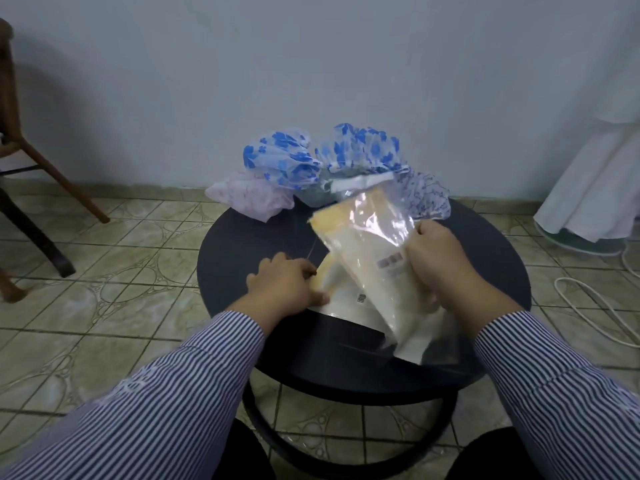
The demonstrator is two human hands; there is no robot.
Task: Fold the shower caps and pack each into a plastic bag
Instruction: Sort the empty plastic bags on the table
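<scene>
**Shower caps heaped at back; right hand lifts a packed bag**

Shower caps sit bunched at the table's far edge: two blue-flowered, one pink at left, one fine-patterned at right. Right hand grips a clear bag by its right side, fingers curled round it, bag tilted up off the table; yellow-white folded contents inside. Left hand rests on a second flat bag lying on the table, fingers bent, thumb against its edge. Grip there unclear. Striped sleeves on both arms.
</scene>
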